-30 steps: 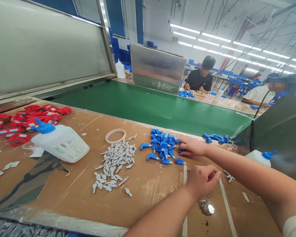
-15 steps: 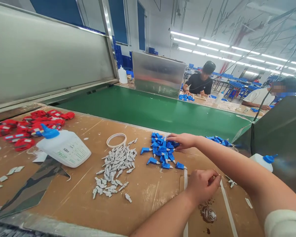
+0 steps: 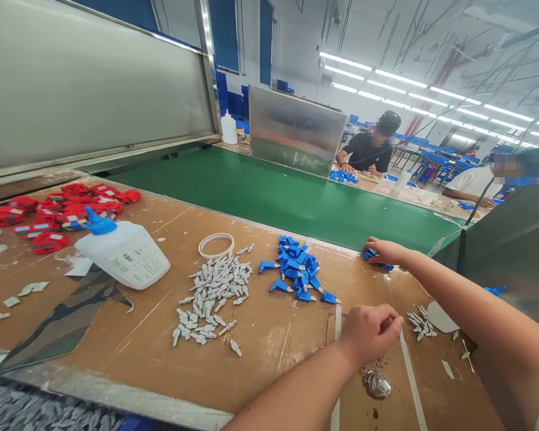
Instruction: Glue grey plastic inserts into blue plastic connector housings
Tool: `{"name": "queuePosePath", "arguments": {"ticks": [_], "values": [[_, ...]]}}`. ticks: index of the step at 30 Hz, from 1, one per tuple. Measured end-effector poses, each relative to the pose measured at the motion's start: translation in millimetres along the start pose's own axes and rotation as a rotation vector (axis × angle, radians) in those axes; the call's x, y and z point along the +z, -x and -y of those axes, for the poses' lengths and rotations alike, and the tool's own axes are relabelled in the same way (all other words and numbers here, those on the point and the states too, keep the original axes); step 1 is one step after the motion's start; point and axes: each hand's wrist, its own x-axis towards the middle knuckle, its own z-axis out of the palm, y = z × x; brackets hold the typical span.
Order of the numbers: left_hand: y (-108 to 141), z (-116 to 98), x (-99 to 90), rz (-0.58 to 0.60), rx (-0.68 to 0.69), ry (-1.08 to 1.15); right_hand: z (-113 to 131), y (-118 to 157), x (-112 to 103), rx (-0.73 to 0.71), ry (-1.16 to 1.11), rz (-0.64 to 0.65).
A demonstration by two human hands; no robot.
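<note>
At the belt-side edge of the tabletop, my right hand (image 3: 388,252) has its fingers closed round a blue plastic piece (image 3: 369,254). Other blue pieces (image 3: 386,266) lie under this hand, partly hidden by it. My left hand (image 3: 372,332) rests nearer to me with its fingers curled and pressed together; whatever is in them is hidden. A heap of blue plastic pieces with light grey tips (image 3: 296,266) lies left of both hands. Further left is a pile of small grey plastic pieces (image 3: 220,284), with a tape ring (image 3: 216,245) touching its far side.
A small clear glass dish (image 3: 377,383) sits below my left hand. Left stand a white bottle with blue cap (image 3: 128,254) and red parts (image 3: 49,215). More grey pieces (image 3: 421,323) lie right. Beyond the green belt (image 3: 251,185), two people sit working.
My right hand has left the heap of grey-tipped blue pieces and moved right to the other blue pieces. My left hand stays in place. The view has shifted slightly.
</note>
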Motion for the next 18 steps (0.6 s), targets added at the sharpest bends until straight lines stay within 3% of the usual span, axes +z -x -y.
{"name": "queuePosePath", "arguments": {"ticks": [2, 3, 5, 8, 11, 14, 18], "values": [[0.8, 0.0, 0.4, -0.006, 0.020, -0.009, 9.2, 6.9, -4.5, 0.086, 0.099, -0.054], [1.3, 0.3, 0.8, -0.012, 0.033, -0.010, 21.6, 6.2, -6.3, 0.050, 0.109, -0.113], [2.1, 1.6, 1.8, -0.026, 0.061, -0.012, 57.2, -3.1, -7.9, -0.159, 0.066, -0.237], [2.5, 4.6, 3.2, -0.047, 0.092, -0.015, 112.2, -27.8, -5.6, -0.538, 0.049, -0.263], [2.0, 6.7, 4.0, -0.058, 0.098, -0.021, 139.5, -47.2, 0.6, -0.664, 0.089, -0.240], [1.5, 6.2, 4.0, -0.049, 0.088, -0.044, 133.8, -47.3, 8.6, -0.654, 0.061, -0.226], [1.6, 2.5, 2.5, -0.010, 0.057, -0.071, 85.6, -17.6, 14.8, -0.519, 0.007, -0.123]]}}
